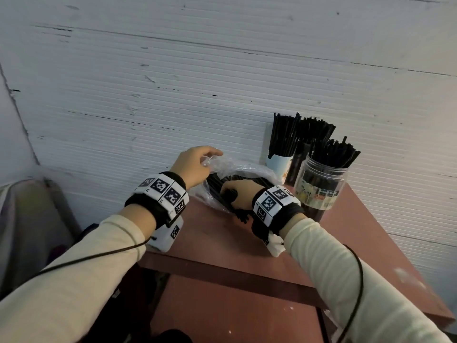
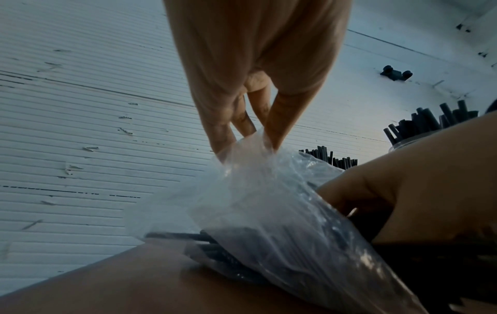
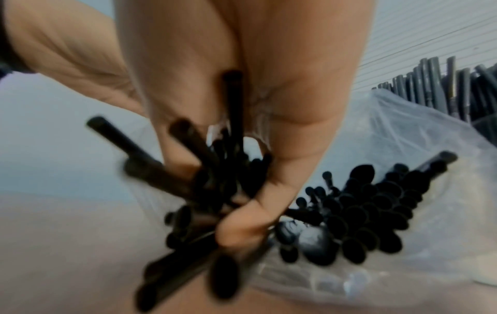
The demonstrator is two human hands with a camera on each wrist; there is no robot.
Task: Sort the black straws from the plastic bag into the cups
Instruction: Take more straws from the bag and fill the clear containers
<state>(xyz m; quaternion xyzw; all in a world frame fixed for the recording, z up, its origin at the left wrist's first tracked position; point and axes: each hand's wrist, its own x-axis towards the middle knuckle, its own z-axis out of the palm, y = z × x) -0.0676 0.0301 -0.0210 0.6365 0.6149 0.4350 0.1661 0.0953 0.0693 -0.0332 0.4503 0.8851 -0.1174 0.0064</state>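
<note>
A clear plastic bag (image 1: pixel 243 169) of black straws lies on the reddish-brown table (image 1: pixel 217 233) near the wall. My left hand (image 1: pixel 195 164) pinches the bag's upper edge (image 2: pixel 252 146) and holds it up. My right hand (image 1: pixel 237 196) reaches into the bag's mouth and grips a bunch of black straws (image 3: pixel 215 191); more straws (image 3: pixel 376 208) lie loose in the bag. Behind, a clear jar (image 1: pixel 321 186) and a white paper cup (image 1: pixel 280 164) stand full of upright black straws, with a third bundle (image 1: pixel 314 134) between them.
The ribbed white wall (image 1: pixel 173 95) runs close behind the table. The table's left edge (image 1: pixel 148 258) drops off beside a grey bag on the floor (image 1: pixel 32 219). Cables run from both wrist devices along my cream sleeves.
</note>
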